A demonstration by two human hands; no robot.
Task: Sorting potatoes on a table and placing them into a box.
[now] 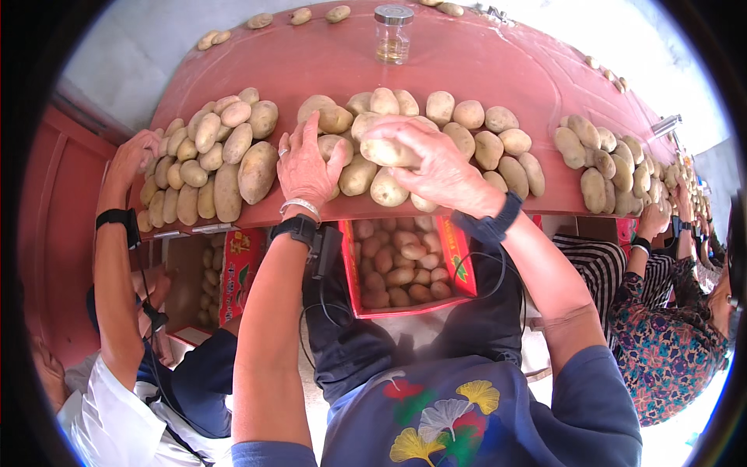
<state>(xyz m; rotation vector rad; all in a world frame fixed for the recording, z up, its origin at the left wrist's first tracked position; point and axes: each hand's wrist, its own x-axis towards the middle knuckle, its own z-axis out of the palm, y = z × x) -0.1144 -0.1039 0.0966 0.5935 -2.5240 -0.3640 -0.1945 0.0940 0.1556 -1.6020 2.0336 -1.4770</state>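
Observation:
A middle heap of potatoes [488, 150] lies along the near edge of the red table [327, 55]. My right hand [440, 166] is closed around a pale oval potato [385, 153] above the front of this heap, fingers over its top and thumb below. Beside it, my left hand [306, 172] rests at the heap's left end, palm down with fingers apart, touching potatoes [335, 146]; what lies beneath the palm is hidden. Below the table edge, a red-edged cardboard box [459, 257] stands between my legs, holding many potatoes [402, 260].
A lidded glass jar [392, 35] stands farther back. To the left, a co-worker's hand [135, 154] touches another potato heap [198, 157], with a second box [236, 274] below. Rightward lie more potatoes [621, 166], near another person's hand [653, 220]. Cables [496, 286] hang by my wrists.

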